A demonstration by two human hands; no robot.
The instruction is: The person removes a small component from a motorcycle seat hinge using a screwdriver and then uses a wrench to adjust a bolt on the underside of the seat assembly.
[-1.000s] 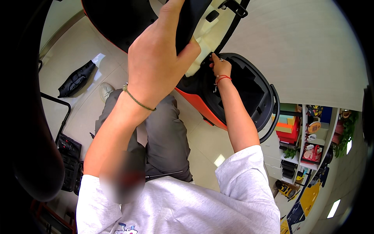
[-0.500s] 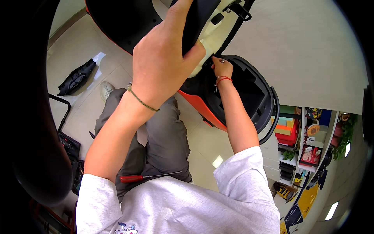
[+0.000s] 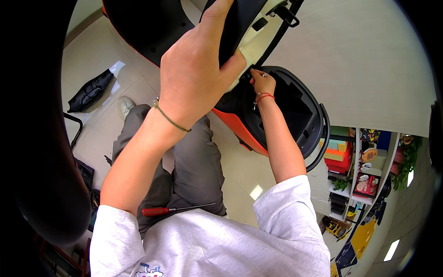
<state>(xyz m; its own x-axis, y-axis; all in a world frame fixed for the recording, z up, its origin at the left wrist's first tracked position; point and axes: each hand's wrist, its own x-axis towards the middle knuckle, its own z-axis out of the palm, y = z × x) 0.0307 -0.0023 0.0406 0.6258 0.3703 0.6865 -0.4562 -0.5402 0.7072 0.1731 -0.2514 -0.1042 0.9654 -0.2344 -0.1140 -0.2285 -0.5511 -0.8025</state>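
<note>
My left hand (image 3: 196, 76) grips the edge of a raised black panel (image 3: 147, 25) at the top, next to a cream plastic part (image 3: 258, 39) with a black latch bracket (image 3: 284, 14). My right hand (image 3: 264, 83) is closed, fingertips pinched at the dark joint below the cream part; what they hold is too small to make out. It is over the open black compartment (image 3: 300, 115) of an orange scooter body (image 3: 233, 127). A red-handled screwdriver (image 3: 156, 211) lies across my lap.
A loose black molded part (image 3: 90, 91) lies on the tiled floor (image 3: 106, 134) at left, near black tool cases (image 3: 84, 174). At right are a shelving unit (image 3: 360, 166) with boxes and plants, and a yellow panel (image 3: 362, 237).
The panel, my left hand and my right hand appear slightly farther right and lower in the picture; both grips are kept. The screwdriver's handle, blurred earlier, now shows clearly.
</note>
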